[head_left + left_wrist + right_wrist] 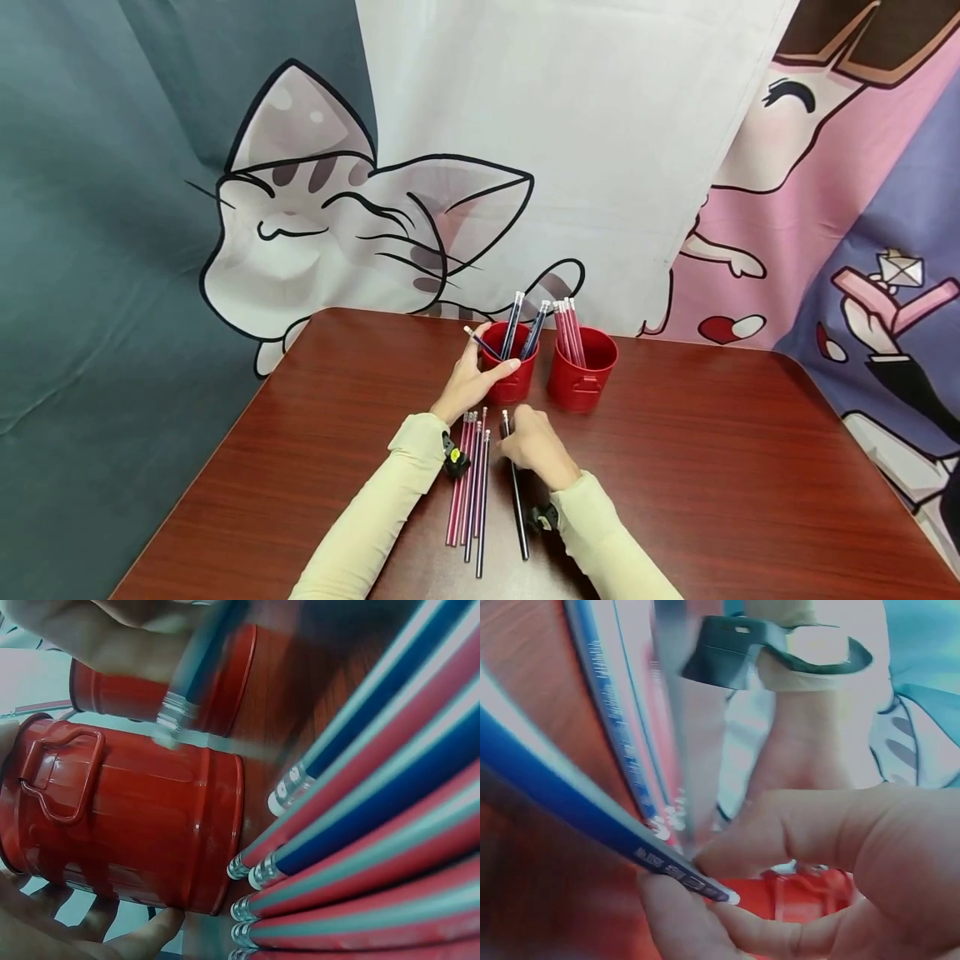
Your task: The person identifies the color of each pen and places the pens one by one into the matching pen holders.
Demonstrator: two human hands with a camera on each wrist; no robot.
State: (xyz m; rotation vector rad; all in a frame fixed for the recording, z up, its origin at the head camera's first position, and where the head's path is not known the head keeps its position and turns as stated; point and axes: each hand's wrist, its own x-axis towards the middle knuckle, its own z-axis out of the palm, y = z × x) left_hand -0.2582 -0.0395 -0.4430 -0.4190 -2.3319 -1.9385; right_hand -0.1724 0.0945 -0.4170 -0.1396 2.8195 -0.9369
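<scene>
The left forearm (377, 517) slants toward one o'clock, left hand (467, 387) curved, thumb (504, 370) toward two. The right forearm (604, 540) points toward eleven, right hand (538, 447) pinching.

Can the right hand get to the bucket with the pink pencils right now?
Probably yes: the right hand is just in front of that bucket, and nothing seems to stand between them, though its fingers are pinching a blue pencil.

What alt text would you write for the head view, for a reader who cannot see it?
A person's right hand pinches a dark blue pencil at a brown table while the left hand holds a red bucket of dark blue pencils. Beside it stands another red bucket with pink pencils; loose pencils lie in front.
</scene>
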